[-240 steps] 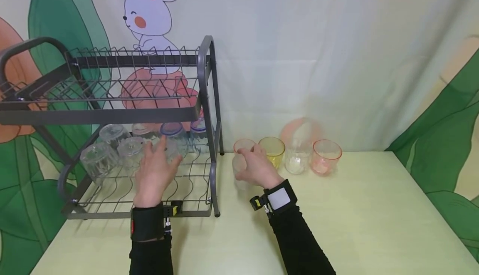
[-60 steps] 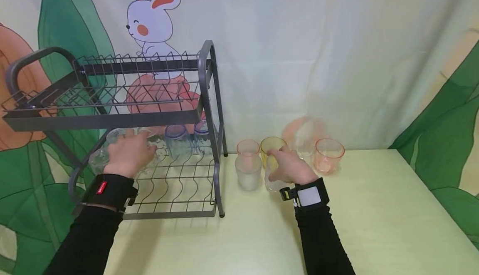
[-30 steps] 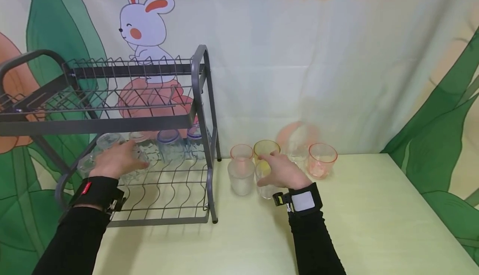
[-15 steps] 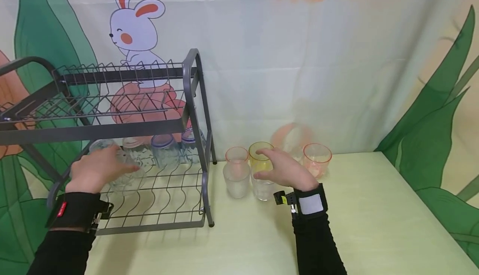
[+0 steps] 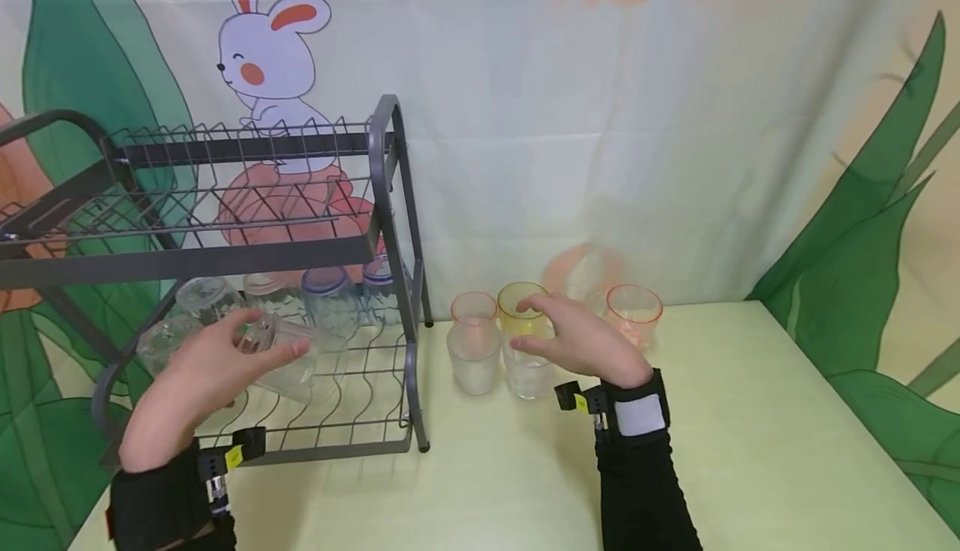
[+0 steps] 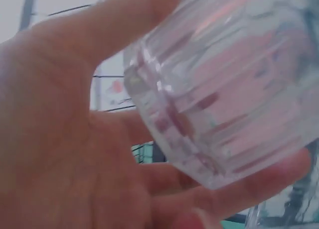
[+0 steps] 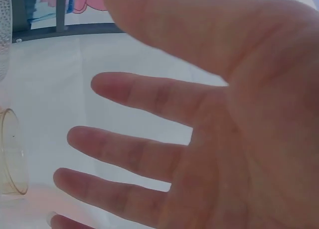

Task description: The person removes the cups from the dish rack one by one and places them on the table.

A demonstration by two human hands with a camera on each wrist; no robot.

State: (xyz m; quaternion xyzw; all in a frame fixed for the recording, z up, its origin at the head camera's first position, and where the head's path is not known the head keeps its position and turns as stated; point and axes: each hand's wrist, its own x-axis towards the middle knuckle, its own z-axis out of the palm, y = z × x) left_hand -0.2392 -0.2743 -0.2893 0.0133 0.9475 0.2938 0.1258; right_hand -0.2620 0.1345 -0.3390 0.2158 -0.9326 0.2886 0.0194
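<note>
My left hand (image 5: 202, 376) grips a clear glass tumbler (image 5: 288, 359) at the front of the rack's lower shelf. The tumbler is tilted, its base toward the palm; thumb and fingers lie around its ribbed side (image 6: 224, 99) in the left wrist view. To the right, my right hand (image 5: 585, 338) hovers with fingers spread beside a clear glass (image 5: 528, 373) standing on the table. The right wrist view shows nothing in that palm (image 7: 209, 139). Close by stand a yellow glass (image 5: 517, 318), a frosted glass (image 5: 474, 363) and a pink-rimmed glass (image 5: 474, 308).
A dark two-tier wire rack (image 5: 352, 249) stands at left. Upside-down glasses remain on its lower shelf, including a blue-based one (image 5: 330, 301) and a clear one (image 5: 206, 297). Another pink-rimmed glass (image 5: 633, 309) stands right of my right hand, before a cloth backdrop (image 5: 675, 117).
My left hand has drawn a clear tumbler forward from among the glasses on the lower shelf and tilted it. My right hand has let go of the clear glass on the table and backed off slightly.
</note>
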